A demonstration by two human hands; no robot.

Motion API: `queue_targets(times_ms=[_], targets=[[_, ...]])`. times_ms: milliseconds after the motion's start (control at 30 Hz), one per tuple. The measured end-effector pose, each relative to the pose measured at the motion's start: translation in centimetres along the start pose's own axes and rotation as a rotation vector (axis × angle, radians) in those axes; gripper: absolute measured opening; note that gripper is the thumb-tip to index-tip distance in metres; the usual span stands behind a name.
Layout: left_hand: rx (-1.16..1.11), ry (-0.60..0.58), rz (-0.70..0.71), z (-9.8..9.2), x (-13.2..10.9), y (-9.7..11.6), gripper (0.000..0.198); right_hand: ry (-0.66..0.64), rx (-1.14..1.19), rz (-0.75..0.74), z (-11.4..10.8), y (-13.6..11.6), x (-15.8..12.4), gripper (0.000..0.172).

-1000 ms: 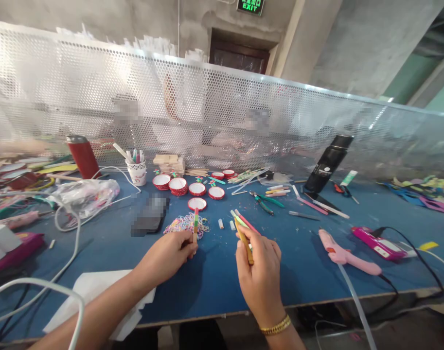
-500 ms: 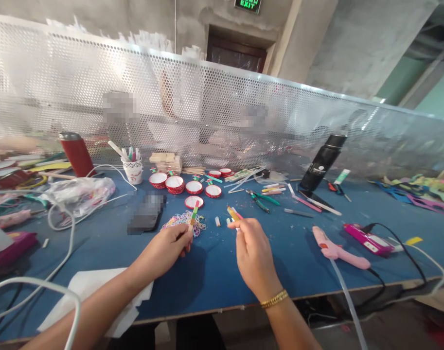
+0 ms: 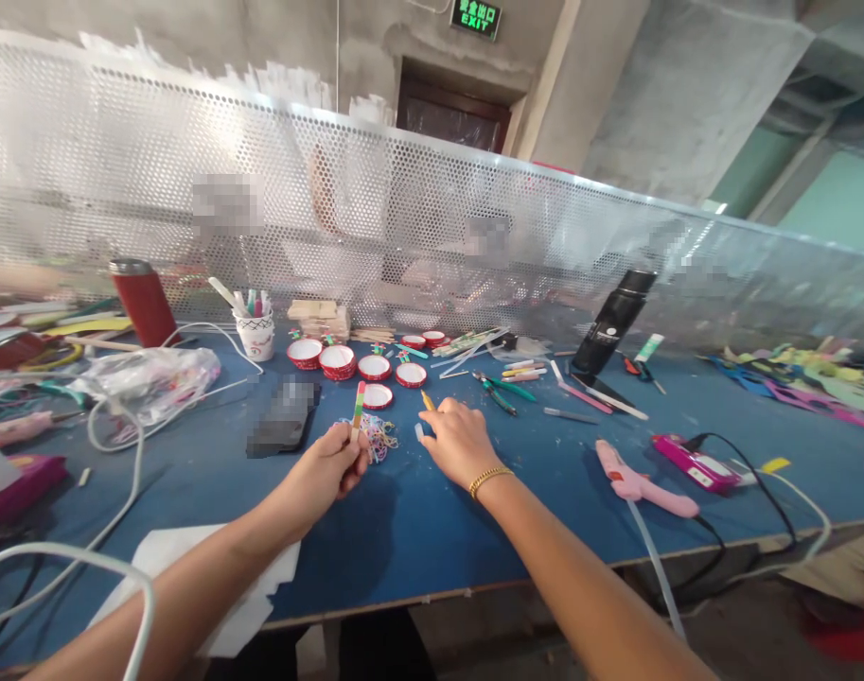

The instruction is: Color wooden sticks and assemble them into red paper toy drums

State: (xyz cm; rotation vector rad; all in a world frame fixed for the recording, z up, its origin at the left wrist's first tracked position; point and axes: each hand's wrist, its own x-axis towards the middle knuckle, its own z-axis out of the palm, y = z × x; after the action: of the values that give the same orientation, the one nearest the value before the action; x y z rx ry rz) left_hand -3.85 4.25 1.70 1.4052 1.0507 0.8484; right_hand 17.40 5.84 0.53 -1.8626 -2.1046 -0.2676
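My left hand (image 3: 338, 462) pinches a craft stick (image 3: 359, 407) upright, banded in red, green and brown. Behind it a tangle of thin pastel rubber bands (image 3: 379, 437) lies on the blue table. My right hand (image 3: 458, 433) is closed around a yellow-orange marker (image 3: 428, 401), most of which the fingers hide. Close by its thumb is a small white cap (image 3: 419, 431); whether they touch I cannot tell. Farther back, red-rimmed round pieces with white faces (image 3: 373, 367) are grouped, some stacked.
A black phone (image 3: 284, 418) lies on the left. Green-handled pliers (image 3: 503, 390) and several markers (image 3: 523, 369) lie beyond my right hand. A pink glue gun (image 3: 641, 482) rests at right. White paper (image 3: 261, 577) is under my left forearm; a cable (image 3: 137, 473) loops on the left.
My right hand has moved left and slightly forward with the marker, reaching the white cap. My left hand has shifted a little left with the craft stick. The view has shifted slightly.
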Motion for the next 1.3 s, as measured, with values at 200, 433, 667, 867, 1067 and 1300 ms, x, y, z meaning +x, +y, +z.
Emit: queue_targets(times_ms=[200, 433, 667, 867, 1067, 1300], targets=[[-0.187, -0.02, -0.138, 1.1, -0.9, 1.1, 0.013, -0.02, -0.001, -0.001, 1.1, 0.2, 0.4, 0.019], [-0.359, 0.03, -0.128, 2.9, -1.0, 0.5, 0.03, 0.037, 0.051, 0.023, 0.1, 0.0, 0.2, 0.017], [-0.515, 0.006, -0.127, 4.1, -1.6, -0.1, 0.049, 0.494, 0.362, -0.047, -3.2, -3.1, -4.2, 0.027], [-0.581, -0.045, -0.138, 4.6, -2.0, -0.3, 0.046, 0.582, 0.353, -0.074, -2.8, -4.8, -6.2, 0.016], [-0.46, 0.027, -0.055, 3.9, -1.9, -0.3, 0.04, 0.524, 0.417, -0.167, -3.1, -3.8, -6.9, 0.025], [-0.19, 0.184, 0.041, 2.3, -1.9, -0.5, 0.042, 0.44, 0.529, -0.186, -2.9, -1.8, -8.8, 0.047]])
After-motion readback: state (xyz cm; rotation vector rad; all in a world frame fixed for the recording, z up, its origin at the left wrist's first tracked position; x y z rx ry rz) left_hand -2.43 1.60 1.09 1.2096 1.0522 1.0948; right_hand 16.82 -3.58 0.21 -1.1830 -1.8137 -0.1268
